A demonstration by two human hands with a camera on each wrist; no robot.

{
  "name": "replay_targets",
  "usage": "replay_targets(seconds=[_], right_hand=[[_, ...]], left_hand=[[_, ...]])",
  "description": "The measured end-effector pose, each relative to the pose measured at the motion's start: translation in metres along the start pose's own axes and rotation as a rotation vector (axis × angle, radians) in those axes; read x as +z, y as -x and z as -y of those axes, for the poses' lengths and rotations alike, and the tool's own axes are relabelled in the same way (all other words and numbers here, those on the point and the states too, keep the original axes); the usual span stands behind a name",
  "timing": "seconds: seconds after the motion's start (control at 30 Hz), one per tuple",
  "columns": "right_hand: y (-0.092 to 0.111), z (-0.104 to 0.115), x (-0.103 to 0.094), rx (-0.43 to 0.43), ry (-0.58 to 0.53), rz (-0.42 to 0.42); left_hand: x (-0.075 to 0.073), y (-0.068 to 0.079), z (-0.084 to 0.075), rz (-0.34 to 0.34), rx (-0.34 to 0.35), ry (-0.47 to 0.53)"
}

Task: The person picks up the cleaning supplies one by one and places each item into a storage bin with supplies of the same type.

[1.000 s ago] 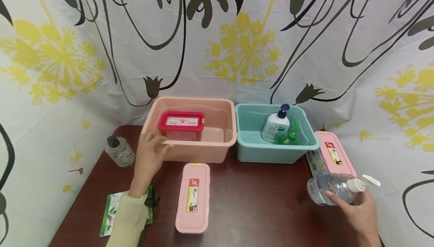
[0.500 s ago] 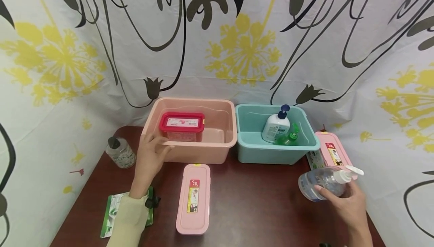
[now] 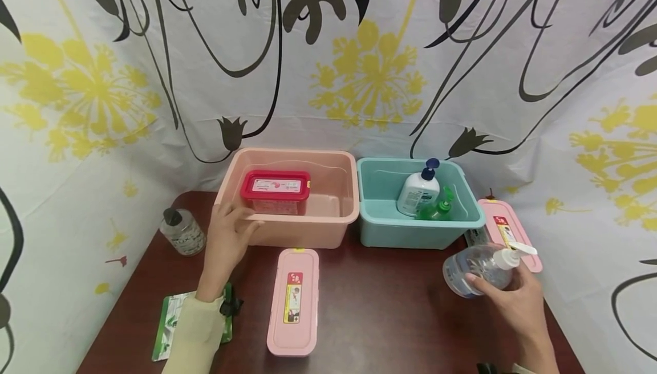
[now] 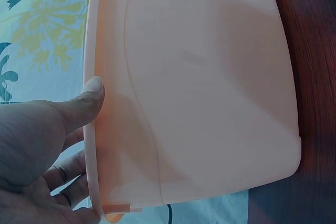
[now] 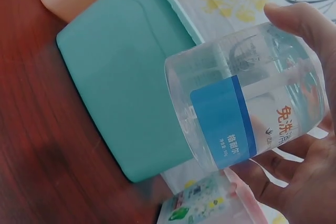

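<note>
My left hand (image 3: 228, 243) grips the front left rim of a peach plastic bin (image 3: 292, 231). In the left wrist view, the thumb lies over the rim and the other fingers are on its far side. Inside the bin sits a clear box with a red lid (image 3: 274, 183). My right hand (image 3: 518, 303) holds a clear pump bottle (image 3: 474, 271) with a white pump head, tilted on its side above the table. In the right wrist view the bottle's blue label (image 5: 223, 121) faces the camera, close to the teal bin (image 5: 121, 77).
The teal bin holds a white pump bottle (image 3: 418, 191) and a green pump bottle (image 3: 435, 208). A pink-lidded box (image 3: 292, 303) lies front centre; another pink-lidded pack (image 3: 508, 228) lies right. On the left are a clear bottle (image 3: 185, 234) and a green-white packet (image 3: 166, 328).
My right hand has carried the clear pump bottle leftward and slightly away from me, closer to the teal bin. The left hand has stayed on the peach bin's rim.
</note>
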State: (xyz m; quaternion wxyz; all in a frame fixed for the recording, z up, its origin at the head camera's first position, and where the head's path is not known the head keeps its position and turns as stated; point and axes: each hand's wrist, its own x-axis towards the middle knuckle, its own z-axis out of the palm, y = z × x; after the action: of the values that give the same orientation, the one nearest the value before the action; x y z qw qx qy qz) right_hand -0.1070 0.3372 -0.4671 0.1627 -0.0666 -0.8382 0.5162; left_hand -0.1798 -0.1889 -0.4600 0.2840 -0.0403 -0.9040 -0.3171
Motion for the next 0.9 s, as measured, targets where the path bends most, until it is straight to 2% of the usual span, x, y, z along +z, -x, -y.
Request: replay_targets(seconds=[0.3, 0.9], right_hand=[[-0.008, 0.009, 0.005, -0.028, 0.057, -0.001], [-0.019, 0.032, 0.015, -0.078, 0.039, -0.016]], left_hand=[[0.001, 0.001, 0.000, 0.002, -0.012, -0.010], [0.000, -0.001, -0.002, 0.000, -0.014, 0.004]])
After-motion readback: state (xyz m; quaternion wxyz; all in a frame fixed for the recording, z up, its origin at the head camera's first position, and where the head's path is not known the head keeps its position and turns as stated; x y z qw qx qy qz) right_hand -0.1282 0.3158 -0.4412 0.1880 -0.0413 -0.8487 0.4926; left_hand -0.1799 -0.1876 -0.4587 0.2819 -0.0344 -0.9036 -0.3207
